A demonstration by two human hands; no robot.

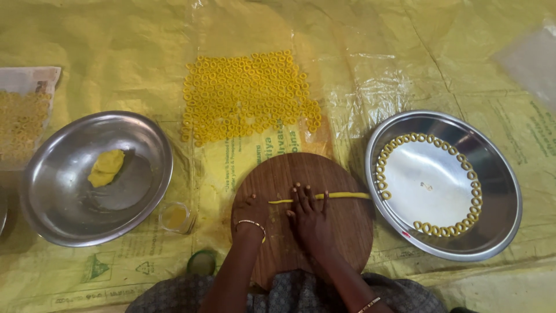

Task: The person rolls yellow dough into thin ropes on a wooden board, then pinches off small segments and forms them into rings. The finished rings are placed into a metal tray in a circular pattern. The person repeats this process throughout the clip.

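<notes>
Yellow dough: a thin rope (324, 197) is stretched across the round wooden board (341, 232), its right end reaching just past the board's edge toward the right-hand steel plate (498, 197).
Right hand: the right hand (310, 217) is laid flat, fingers spread, pressed on the middle of the rope; nothing is clasped.
Left hand: the left hand (252, 210) is rested on the board at the rope's left end, apart from the other hand; whether its fingers are curled round the rope's tip cannot be told.
Step judged: the rope appears to be in the rolling stage, thinned under the palm.
Next move judged: even pressure along the whole length would be called for, so that no thin spot tears.
Finished pieces: small dough rings (246, 95) are laid in a dense patch on the yellow plastic sheet (405, 64); more rings line the right plate's inner rim.
Reserve: a lump of dough (106, 168) is kept in the left steel bowl (46, 191).
Hard to make out: the small cup (175, 217) by the bowl holds something yellowish, unidentified; a bag at the left edge is cut off.
</notes>
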